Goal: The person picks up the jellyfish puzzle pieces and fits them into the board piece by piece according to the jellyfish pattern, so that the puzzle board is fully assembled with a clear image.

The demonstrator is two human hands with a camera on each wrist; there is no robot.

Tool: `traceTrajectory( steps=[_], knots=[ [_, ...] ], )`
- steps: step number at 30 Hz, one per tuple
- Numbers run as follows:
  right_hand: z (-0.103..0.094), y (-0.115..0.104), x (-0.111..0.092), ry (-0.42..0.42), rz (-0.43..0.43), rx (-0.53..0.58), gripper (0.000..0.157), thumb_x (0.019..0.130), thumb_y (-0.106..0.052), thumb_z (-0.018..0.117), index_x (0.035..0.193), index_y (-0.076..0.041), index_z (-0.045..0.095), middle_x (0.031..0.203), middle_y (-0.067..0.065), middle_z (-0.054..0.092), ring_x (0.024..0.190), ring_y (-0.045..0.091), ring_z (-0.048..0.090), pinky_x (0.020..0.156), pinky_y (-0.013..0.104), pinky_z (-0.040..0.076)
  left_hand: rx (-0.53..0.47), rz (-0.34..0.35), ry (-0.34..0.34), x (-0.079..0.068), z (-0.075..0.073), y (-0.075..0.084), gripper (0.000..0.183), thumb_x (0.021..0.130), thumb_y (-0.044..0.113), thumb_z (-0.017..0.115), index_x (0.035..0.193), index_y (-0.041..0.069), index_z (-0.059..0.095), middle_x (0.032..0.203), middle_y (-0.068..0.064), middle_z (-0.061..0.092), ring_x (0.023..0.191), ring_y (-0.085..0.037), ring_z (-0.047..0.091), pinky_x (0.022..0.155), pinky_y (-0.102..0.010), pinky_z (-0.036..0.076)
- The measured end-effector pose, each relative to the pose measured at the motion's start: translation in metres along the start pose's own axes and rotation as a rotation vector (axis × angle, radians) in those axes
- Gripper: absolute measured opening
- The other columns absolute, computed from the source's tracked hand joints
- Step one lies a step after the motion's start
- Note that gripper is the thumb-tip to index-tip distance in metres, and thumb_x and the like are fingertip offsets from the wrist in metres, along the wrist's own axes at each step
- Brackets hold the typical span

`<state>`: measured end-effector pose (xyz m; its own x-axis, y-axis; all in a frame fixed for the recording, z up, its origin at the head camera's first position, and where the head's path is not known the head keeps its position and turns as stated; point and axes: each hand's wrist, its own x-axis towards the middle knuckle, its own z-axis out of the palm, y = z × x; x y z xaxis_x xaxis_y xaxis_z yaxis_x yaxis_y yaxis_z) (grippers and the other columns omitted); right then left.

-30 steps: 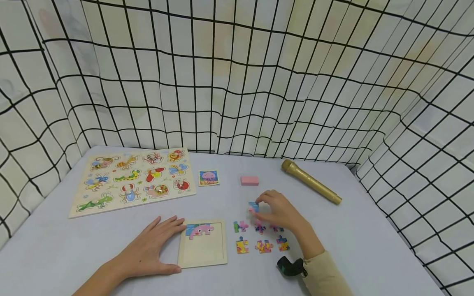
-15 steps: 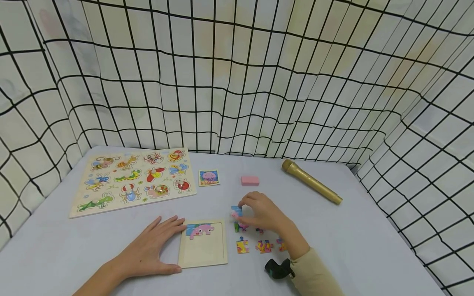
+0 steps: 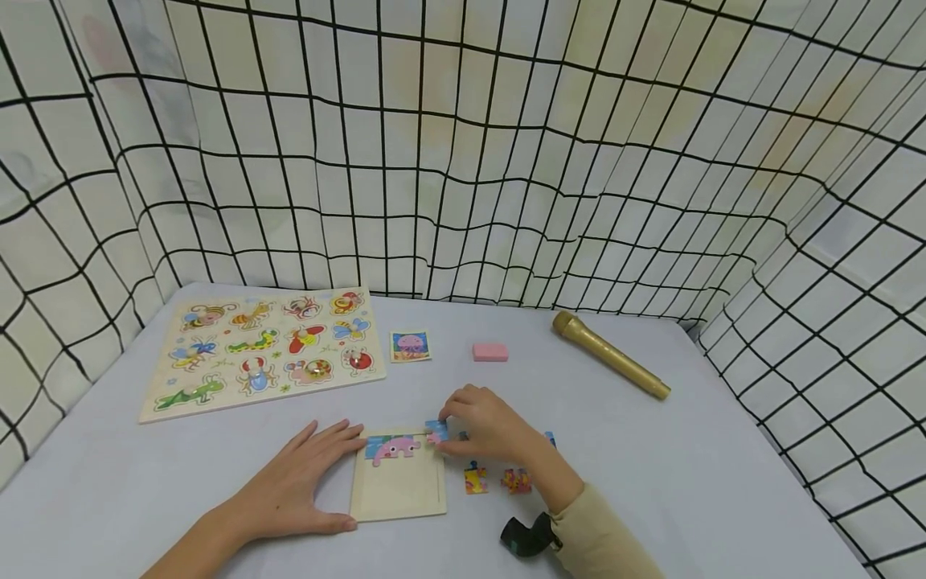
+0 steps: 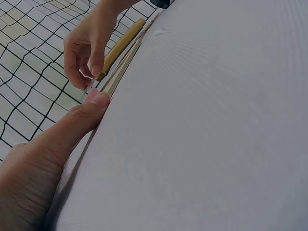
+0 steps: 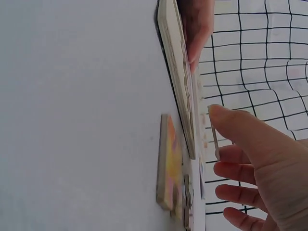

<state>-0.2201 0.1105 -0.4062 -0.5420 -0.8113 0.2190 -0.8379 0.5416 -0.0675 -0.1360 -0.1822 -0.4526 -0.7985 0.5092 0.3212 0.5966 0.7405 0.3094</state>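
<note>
Head view: right hand (image 3: 481,422) pinches a blue-and-pink wooden jigsaw piece (image 3: 436,433) over the far right corner of the square pale-wood tray (image 3: 398,494); left hand (image 3: 297,482), fingers apart, steadies it. Advise lowering flat, tabs aligned.

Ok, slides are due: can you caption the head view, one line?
Right grip pinching a puzzle piece at the far right corner of a wooden tray, left grip touching its left edge.
</note>
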Motion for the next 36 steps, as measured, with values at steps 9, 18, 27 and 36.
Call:
traceTrajectory(
  steps=[9, 18, 27, 36],
  knots=[
    [0.007, -0.010, 0.005, -0.044, 0.011, 0.001, 0.038, 0.079, -0.047, 0.066, 0.099, -0.015, 0.065, 0.101, -0.005, 0.059, 0.095, 0.011, 0.052, 0.085, 0.024, 0.044, -0.005, -0.005, -0.009, 0.001, -0.001, 0.001, 0.091, 0.063, 0.076, 0.058, 0.130, 0.015, 0.050, 0.137, -0.001, 0.045, 0.130, -0.022, 0.034, 0.110, -0.032, 0.004],
    [0.008, -0.015, 0.007, -0.052, 0.004, 0.003, 0.039, 0.078, -0.049, 0.066, 0.098, -0.016, 0.065, 0.100, -0.006, 0.059, 0.096, 0.010, 0.051, 0.087, 0.024, 0.043, -0.007, -0.007, -0.011, 0.001, 0.000, 0.001, 0.091, 0.063, 0.076, 0.059, 0.131, 0.016, 0.050, 0.137, 0.000, 0.045, 0.130, -0.022, 0.034, 0.110, -0.032, 0.004],
    [0.010, -0.015, 0.009, -0.064, 0.005, 0.001, 0.039, 0.079, -0.051, 0.064, 0.098, -0.017, 0.065, 0.100, -0.007, 0.059, 0.095, 0.009, 0.051, 0.087, 0.024, 0.043, -0.001, 0.009, -0.001, 0.001, 0.000, 0.000, 0.091, 0.063, 0.075, 0.059, 0.130, 0.015, 0.050, 0.137, -0.001, 0.045, 0.130, -0.022, 0.035, 0.110, -0.033, 0.005],
    [0.010, -0.016, 0.010, -0.081, 0.026, -0.007, 0.040, 0.078, -0.053, 0.063, 0.098, -0.018, 0.065, 0.100, -0.008, 0.058, 0.096, 0.009, 0.050, 0.090, 0.024, 0.042, -0.005, 0.004, -0.002, 0.001, -0.002, 0.000, 0.091, 0.063, 0.075, 0.059, 0.130, 0.015, 0.050, 0.137, -0.001, 0.045, 0.129, -0.023, 0.035, 0.110, -0.038, 0.009]
  ],
)
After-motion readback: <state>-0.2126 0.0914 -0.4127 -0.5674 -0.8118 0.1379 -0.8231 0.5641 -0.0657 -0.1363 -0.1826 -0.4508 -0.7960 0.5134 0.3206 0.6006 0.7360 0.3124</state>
